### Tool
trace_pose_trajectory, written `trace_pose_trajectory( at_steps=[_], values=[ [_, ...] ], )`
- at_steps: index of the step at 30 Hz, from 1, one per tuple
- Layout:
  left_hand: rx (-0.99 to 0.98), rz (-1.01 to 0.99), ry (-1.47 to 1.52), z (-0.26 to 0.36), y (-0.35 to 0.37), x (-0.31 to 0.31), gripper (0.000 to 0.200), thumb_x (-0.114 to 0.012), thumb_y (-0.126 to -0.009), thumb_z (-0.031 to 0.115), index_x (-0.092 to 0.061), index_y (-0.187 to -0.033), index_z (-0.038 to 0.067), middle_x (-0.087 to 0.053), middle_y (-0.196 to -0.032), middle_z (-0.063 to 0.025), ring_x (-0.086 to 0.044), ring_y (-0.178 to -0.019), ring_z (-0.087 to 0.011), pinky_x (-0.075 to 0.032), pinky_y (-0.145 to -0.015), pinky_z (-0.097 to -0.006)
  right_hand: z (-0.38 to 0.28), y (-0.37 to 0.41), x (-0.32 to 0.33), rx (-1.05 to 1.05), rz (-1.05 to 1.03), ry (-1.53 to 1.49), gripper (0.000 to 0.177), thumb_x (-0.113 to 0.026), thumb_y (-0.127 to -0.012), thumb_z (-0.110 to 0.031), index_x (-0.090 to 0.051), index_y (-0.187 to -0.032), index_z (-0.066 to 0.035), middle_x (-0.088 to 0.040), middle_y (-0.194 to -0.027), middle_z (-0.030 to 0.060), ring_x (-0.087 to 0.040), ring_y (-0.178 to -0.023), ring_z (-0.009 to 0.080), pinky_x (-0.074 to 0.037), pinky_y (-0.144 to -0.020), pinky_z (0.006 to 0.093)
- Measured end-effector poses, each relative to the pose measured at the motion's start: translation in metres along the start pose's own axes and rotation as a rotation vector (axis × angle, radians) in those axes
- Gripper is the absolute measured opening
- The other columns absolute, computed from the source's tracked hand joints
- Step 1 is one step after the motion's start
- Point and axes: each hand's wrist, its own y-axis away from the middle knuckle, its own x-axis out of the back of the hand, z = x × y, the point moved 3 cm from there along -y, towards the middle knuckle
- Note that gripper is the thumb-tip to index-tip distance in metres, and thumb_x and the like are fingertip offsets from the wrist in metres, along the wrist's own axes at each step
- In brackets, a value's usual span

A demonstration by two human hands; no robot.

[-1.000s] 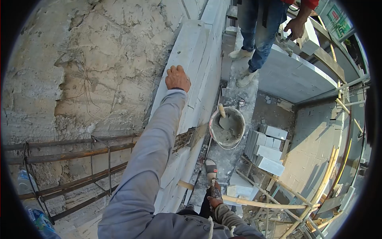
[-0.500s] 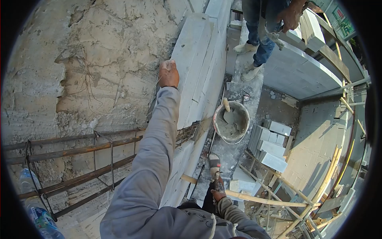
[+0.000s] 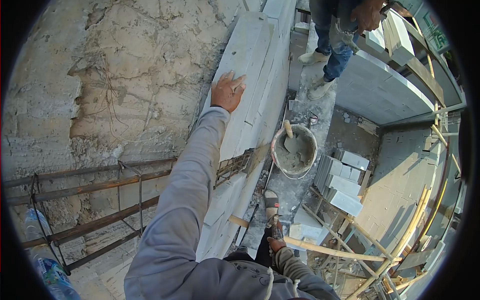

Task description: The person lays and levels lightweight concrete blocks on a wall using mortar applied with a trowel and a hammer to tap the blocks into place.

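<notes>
My left hand (image 3: 228, 92) rests on top of a pale grey block (image 3: 243, 49) in the wall, fingers spread and holding nothing. The block lies along the wall top, close to the rough concrete face. Low in the view, my right hand (image 3: 276, 244) is wrapped round a mortar-smeared hand tool (image 3: 274, 227); its exact kind is not clear. To the right of the wall stands a bucket (image 3: 274, 159) of wet grey mortar (image 3: 299, 156). A trowel (image 3: 288, 131) with a light handle leans in it.
Another person (image 3: 334, 55) stands on the walkway (image 3: 291, 186) ahead, holding a mortar-covered tool. Rusty rebar (image 3: 95, 187) and plastic bottles (image 3: 52, 272) are at left. Stacked blocks (image 3: 345, 192) and bamboo poles (image 3: 407, 227) lie to the right.
My left hand has shifted right from the block's edge onto its top, and its fingers have spread from a curl. My right hand keeps hold of the tool.
</notes>
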Motion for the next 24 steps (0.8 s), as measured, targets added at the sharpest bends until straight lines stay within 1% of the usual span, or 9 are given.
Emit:
trace_pose_trajectory(
  at_steps=[4, 6, 8, 11, 12, 15, 20, 22, 24],
  values=[
    [0.079, -0.081, -0.081, 0.005, 0.023, 0.009, 0.043, -0.043, -0.088, 0.042, -0.048, -0.128, 0.025, -0.039, -0.135, -0.0179, -0.033, -0.127, -0.0338, -0.022, -0.104, -0.0497, 0.005, -0.016, -0.003, 0.022, 0.009, 0.028, 0.028, -0.062, -0.079, -0.03, -0.056, -0.076, -0.003, -0.051, -0.059, 0.0065, -0.048, -0.044, 0.0191, -0.039, -0.041, 0.0349],
    [0.416, -0.013, -0.061, -0.011, 0.039, 0.021, 0.041, -0.046, -0.088, 0.037, -0.047, -0.128, 0.027, -0.035, -0.139, -0.0145, -0.03, -0.129, -0.0321, -0.017, -0.104, -0.055, 0.004, -0.015, -0.002, 0.032, 0.03, 0.023, 0.035, -0.063, -0.075, -0.035, -0.057, -0.076, -0.001, -0.053, -0.06, 0.007, -0.053, -0.048, 0.0197, -0.043, -0.044, 0.0359],
    [0.406, -0.023, -0.093, -0.038, 0.057, 0.008, 0.045, -0.047, -0.088, 0.036, -0.045, -0.13, 0.024, -0.036, -0.138, -0.0169, -0.03, -0.129, -0.033, -0.018, -0.105, -0.0528, 0.007, -0.026, 0.001, 0.103, 0.061, 0.146, 0.037, -0.064, -0.074, -0.035, -0.058, -0.079, 0.001, -0.056, -0.063, 0.0084, -0.055, -0.05, 0.021, -0.043, -0.046, 0.0365],
    [0.48, 0.366, -0.157, -0.028, 0.072, 0.007, 0.049, -0.051, -0.085, 0.03, -0.043, -0.132, 0.018, -0.041, -0.133, -0.0181, -0.033, -0.126, -0.0334, -0.02, -0.104, -0.0517, 0.004, -0.015, 0.0, 0.172, 0.111, 0.205, 0.033, -0.062, -0.076, -0.035, -0.058, -0.076, -0.003, -0.054, -0.062, 0.0068, -0.051, -0.047, 0.0188, -0.041, -0.046, 0.0355],
    [0.481, 0.362, -0.156, -0.012, 0.072, 0.011, 0.049, -0.051, -0.085, 0.03, -0.043, -0.132, 0.018, -0.041, -0.133, -0.0181, -0.033, -0.126, -0.0334, -0.02, -0.104, -0.0517, 0.002, -0.005, 0.0, 0.121, 0.087, 0.129, 0.033, -0.062, -0.076, -0.035, -0.059, -0.077, -0.002, -0.054, -0.061, 0.0069, -0.051, -0.048, 0.019, -0.041, -0.046, 0.0357],
    [0.424, 0.043, -0.076, 0.014, 0.07, 0.016, 0.05, -0.056, -0.082, 0.027, -0.046, -0.129, 0.019, -0.042, -0.131, -0.0196, -0.036, -0.124, -0.0334, -0.023, -0.103, -0.0508, 0.017, -0.023, 0.005, 0.099, 0.102, 0.098, 0.033, -0.062, -0.076, -0.035, -0.059, -0.077, -0.002, -0.054, -0.06, 0.0068, -0.051, -0.047, 0.0187, -0.041, -0.045, 0.0352],
    [0.349, 0.15, 0.034, -0.006, 0.084, 0.011, 0.05, -0.06, -0.078, 0.018, -0.048, -0.127, 0.018, -0.043, -0.129, -0.0218, -0.038, -0.122, -0.0348, -0.027, -0.102, -0.0466, 0.026, -0.022, 0.008, 0.129, 0.109, 0.045, 0.031, -0.063, -0.077, -0.032, -0.059, -0.077, -0.002, -0.054, -0.06, 0.0067, -0.05, -0.046, 0.0176, -0.039, -0.042, 0.0336],
    [0.34, 0.155, 0.027, -0.009, 0.089, 0.013, 0.051, -0.061, -0.077, 0.015, -0.049, -0.127, 0.017, -0.044, -0.128, -0.0229, -0.039, -0.122, -0.0355, -0.029, -0.101, -0.0449, 0.022, -0.012, 0.01, 0.009, 0.053, 0.005, 0.036, -0.063, -0.076, -0.033, -0.059, -0.087, 0.001, -0.059, -0.068, 0.0109, -0.057, -0.055, 0.0239, -0.045, -0.051, 0.0379],
    [0.338, 0.216, 0.112, -0.022, 0.093, 0.009, 0.053, -0.064, -0.075, 0.015, -0.05, -0.125, 0.012, -0.046, -0.125, -0.0248, -0.04, -0.119, -0.0374, -0.031, -0.1, -0.0431, 0.033, -0.029, 0.013, 0.025, 0.065, 0.026, 0.035, -0.063, -0.076, -0.033, -0.059, -0.086, 0.001, -0.058, -0.068, 0.0103, -0.058, -0.055, 0.0234, -0.045, -0.052, 0.0374]
  ],
)
